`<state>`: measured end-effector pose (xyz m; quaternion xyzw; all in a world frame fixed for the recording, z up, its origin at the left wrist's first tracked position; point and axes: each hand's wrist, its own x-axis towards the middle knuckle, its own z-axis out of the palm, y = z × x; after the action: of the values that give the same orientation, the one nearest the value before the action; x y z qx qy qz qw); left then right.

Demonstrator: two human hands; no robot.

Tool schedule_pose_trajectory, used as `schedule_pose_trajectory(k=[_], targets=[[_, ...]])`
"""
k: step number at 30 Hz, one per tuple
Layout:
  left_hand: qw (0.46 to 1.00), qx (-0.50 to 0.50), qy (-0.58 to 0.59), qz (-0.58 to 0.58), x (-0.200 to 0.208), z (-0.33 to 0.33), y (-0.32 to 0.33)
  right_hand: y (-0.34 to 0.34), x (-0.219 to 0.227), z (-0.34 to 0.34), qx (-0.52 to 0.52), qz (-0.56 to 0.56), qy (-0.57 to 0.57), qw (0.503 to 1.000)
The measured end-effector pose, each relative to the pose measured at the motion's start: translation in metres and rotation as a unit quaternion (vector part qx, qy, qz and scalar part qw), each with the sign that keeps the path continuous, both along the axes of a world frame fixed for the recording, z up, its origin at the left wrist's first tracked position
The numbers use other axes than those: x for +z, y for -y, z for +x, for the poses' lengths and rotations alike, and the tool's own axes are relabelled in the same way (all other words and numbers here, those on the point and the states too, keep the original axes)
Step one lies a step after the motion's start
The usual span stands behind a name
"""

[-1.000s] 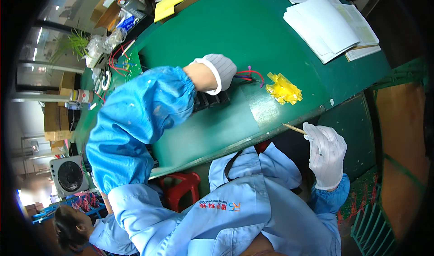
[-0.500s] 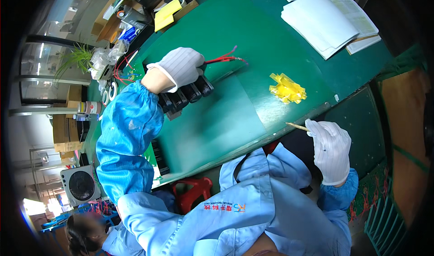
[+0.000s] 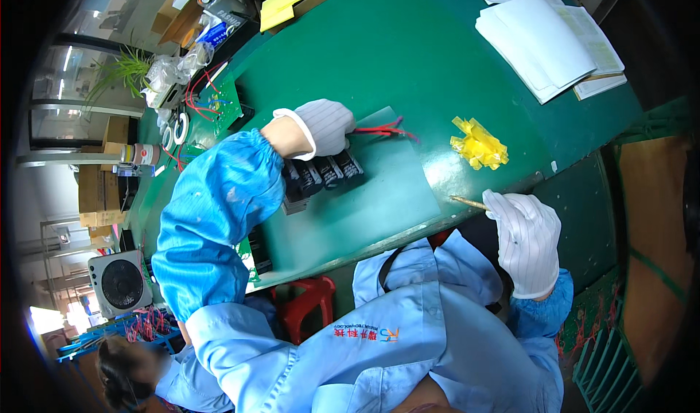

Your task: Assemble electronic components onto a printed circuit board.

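Nearer you than the yellow heap [image 3: 479,145] and to its right, your gloved right hand [image 3: 525,238] pinches a thin brown stick [image 3: 469,202]. Left of the heap, black blocks [image 3: 328,172] sit under your gloved left hand [image 3: 321,126], which is curled around red wires [image 3: 380,129] pointing toward the heap; whether it also grips the blocks, I cannot tell. Beyond the heap, rightward, lie white papers [image 3: 536,45]; farther beyond, leftward, is yellow paper [image 3: 283,6].

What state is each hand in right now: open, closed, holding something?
Left hand: closed on red wires.
Right hand: closed, holding a thin brownish stick.
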<state>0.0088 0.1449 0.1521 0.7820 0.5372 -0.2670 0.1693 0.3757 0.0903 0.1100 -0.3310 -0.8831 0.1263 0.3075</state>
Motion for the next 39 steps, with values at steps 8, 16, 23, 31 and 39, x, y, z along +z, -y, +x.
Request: schedule_pose_trajectory(k=[8, 16, 23, 31, 39], targets=[[0.980, 0.118, 0.147, 0.067, -0.001, -0.007, 0.013, 0.000, 0.000, 0.000, -0.015, 0.004, -0.014, 1.000], [0.940, 0.206, 0.273, 0.010, -0.003, 0.010, 0.022, -0.009, -0.007, -0.023, 0.031, -0.013, -0.084, 0.996], [0.889, 0.264, 0.370, -0.057, -0.022, 0.020, 0.007, -0.037, -0.004, -0.070, 0.106, 0.039, -0.068, 0.991], [0.884, 0.207, 0.416, 0.056, -0.061, 0.018, 0.000, -0.065, -0.005, -0.124, 0.178, 0.117, -0.035, 0.977], [0.794, 0.157, 0.586, 0.042, -0.113, -0.011, 0.000, -0.080, 0.000, -0.144, 0.232, 0.126, 0.045, 0.963]])
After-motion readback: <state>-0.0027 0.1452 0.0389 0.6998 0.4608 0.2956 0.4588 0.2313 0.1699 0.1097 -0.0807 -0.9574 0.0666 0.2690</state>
